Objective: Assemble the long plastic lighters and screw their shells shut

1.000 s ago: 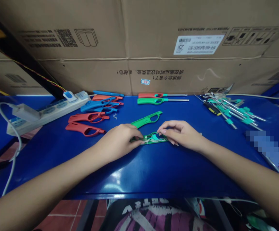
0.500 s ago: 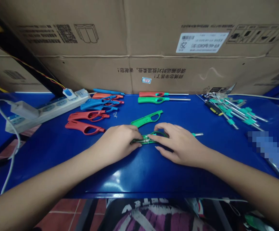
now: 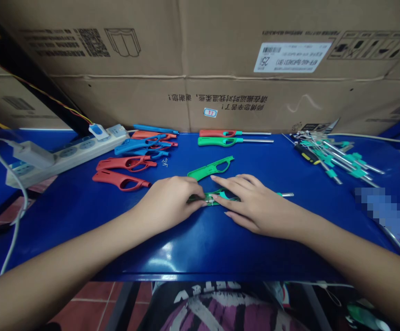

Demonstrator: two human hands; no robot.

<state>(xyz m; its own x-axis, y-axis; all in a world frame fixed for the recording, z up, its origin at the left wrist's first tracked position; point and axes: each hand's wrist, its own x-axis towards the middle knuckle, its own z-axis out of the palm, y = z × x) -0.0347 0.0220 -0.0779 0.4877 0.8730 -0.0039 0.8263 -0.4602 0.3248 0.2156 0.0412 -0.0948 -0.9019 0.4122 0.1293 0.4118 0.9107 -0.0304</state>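
Observation:
A green lighter body half (image 3: 217, 200) lies on the blue table with clear and metal parts in it, and its metal tube (image 3: 287, 195) sticks out to the right beyond my hand. My left hand (image 3: 177, 197) is closed on its left end, fingers and thumb pinching it. My right hand (image 3: 255, 204) lies over the middle and right of it with fingers spread, one fingertip touching the parts inside; the palm hides much of the body. Just behind my hands lies another green shell half (image 3: 211, 169).
Red shell halves (image 3: 121, 179) and blue shell halves (image 3: 134, 146) lie at left, near small screws (image 3: 165, 162) and a power strip (image 3: 72, 151). Behind are a red lighter (image 3: 220, 133) and a green lighter (image 3: 217, 142). At right, a screwdriver (image 3: 306, 155) lies by piled tube assemblies (image 3: 341, 158).
My right hand's fingers have straightened and spread, with one reaching up to the loose green shell half. My left hand stays on the lighter body's left end.

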